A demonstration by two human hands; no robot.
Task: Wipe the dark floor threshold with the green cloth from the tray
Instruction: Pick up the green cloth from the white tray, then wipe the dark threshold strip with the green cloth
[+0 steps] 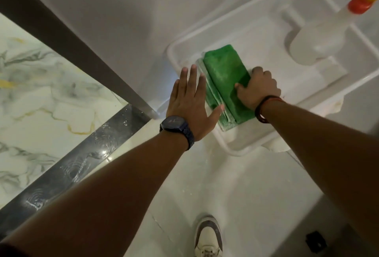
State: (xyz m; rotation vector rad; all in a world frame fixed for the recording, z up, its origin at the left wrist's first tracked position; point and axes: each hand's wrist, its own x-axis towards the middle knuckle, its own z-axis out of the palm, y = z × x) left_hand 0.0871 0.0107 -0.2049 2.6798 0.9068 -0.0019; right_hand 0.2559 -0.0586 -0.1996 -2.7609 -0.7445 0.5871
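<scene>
Green folded cloth (224, 78) in white plastic tray (242, 150).
Right hand (259, 90) gripped its near end, fingertips hidden beneath; left hand (190, 105) lay spread open, overlapping its edge.

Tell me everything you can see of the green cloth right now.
The green cloth is bright green with a fuzzy, towel-like nap, folded into a long rectangular pad with layered edges showing along its left side. It lies flat in the near-left part of the white tray, not yet lifted clear. The right hand is closed over its near-right edge, thumb pressed on top. The left hand is spread open beside it, thumb tip at the cloth's left edge. Whether it is damp cannot be told.
</scene>
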